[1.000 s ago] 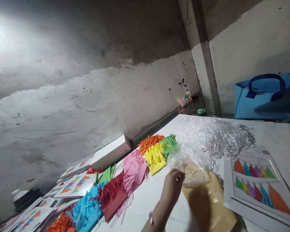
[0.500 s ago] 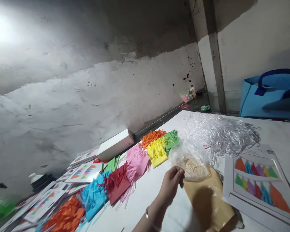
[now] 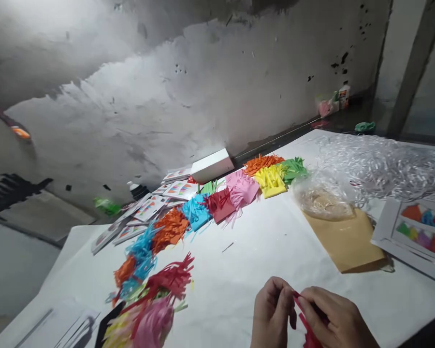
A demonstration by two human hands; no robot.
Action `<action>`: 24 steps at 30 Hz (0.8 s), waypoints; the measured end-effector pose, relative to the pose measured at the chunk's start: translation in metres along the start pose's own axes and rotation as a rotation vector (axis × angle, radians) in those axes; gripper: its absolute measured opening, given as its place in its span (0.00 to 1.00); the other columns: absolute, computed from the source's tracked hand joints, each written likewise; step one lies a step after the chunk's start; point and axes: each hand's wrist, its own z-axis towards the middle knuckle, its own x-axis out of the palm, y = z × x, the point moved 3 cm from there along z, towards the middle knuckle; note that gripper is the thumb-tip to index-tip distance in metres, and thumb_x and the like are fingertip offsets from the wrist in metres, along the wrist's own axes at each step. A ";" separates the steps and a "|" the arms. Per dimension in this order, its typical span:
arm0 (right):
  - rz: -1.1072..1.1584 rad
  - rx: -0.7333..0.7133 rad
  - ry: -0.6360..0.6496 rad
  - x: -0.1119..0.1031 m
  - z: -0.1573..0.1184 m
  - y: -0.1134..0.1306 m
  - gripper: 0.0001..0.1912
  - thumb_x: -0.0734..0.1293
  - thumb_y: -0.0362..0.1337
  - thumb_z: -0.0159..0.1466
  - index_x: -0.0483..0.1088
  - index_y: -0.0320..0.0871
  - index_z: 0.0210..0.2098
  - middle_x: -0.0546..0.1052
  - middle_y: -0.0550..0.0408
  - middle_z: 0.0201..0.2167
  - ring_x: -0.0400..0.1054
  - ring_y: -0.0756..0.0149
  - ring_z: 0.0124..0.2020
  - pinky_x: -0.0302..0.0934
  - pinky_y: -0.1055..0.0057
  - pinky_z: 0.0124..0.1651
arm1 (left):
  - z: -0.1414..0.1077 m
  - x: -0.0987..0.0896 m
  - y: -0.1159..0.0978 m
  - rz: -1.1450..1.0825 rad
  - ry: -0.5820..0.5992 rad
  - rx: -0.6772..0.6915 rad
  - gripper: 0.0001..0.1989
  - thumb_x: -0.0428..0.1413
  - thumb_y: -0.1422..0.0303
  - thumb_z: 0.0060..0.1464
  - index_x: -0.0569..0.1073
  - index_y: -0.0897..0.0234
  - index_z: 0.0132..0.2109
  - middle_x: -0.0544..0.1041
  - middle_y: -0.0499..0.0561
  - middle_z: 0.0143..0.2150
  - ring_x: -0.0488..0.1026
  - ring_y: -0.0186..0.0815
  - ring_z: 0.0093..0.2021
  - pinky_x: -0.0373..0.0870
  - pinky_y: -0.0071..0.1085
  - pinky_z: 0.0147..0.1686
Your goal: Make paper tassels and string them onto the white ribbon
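Note:
Low in the head view, my left hand (image 3: 273, 311) and my right hand (image 3: 335, 319) meet over the white-covered table. Between their fingertips is a red paper tassel (image 3: 310, 333), its top end pinched by both hands and its strips hanging below. Most of it is hidden behind the right fingers. Ahead and to the left runs a line of fringed paper bundles, including a dark red one (image 3: 221, 205), a pink one (image 3: 243, 188) and a yellow one (image 3: 271, 182). Nearer on the left lies a loose heap of pink, red and yellow fringes (image 3: 154, 319).
To the right are a brown envelope (image 3: 342, 241), a clear plastic bag (image 3: 324, 198) resting on it, a mass of clear shiny strands (image 3: 391, 164) and a picture-printed pack (image 3: 416, 229). A white box (image 3: 212, 165) and printed packs (image 3: 150, 208) stand near the wall.
My left hand has come back from beside the plastic bag, and my right hand has entered view. Red paper now shows between them. The camera has turned left.

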 end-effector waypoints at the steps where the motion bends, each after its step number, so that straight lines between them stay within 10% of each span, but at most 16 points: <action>1: 0.019 0.016 0.053 0.004 -0.002 0.003 0.16 0.57 0.35 0.75 0.65 0.47 0.30 0.72 0.62 0.23 0.70 0.72 0.25 0.62 0.78 0.28 | -0.008 -0.006 0.000 0.036 -0.027 0.016 0.26 0.60 0.43 0.57 0.68 0.63 0.31 0.62 0.41 0.21 0.57 0.25 0.20 0.55 0.24 0.21; 7: 0.201 0.096 0.345 0.015 -0.006 0.020 0.15 0.58 0.37 0.75 0.67 0.47 0.32 0.73 0.63 0.27 0.69 0.72 0.28 0.62 0.78 0.31 | -0.042 -0.040 0.000 0.311 -0.028 0.104 0.24 0.54 0.47 0.64 0.73 0.63 0.34 0.64 0.44 0.22 0.58 0.29 0.22 0.56 0.26 0.24; 24: 0.167 0.155 0.551 0.040 -0.019 0.019 0.18 0.54 0.41 0.77 0.69 0.47 0.35 0.76 0.59 0.31 0.72 0.68 0.32 0.62 0.72 0.37 | -0.063 -0.062 0.011 0.405 -0.034 0.184 0.22 0.53 0.52 0.66 0.78 0.65 0.35 0.77 0.53 0.30 0.70 0.32 0.27 0.66 0.27 0.28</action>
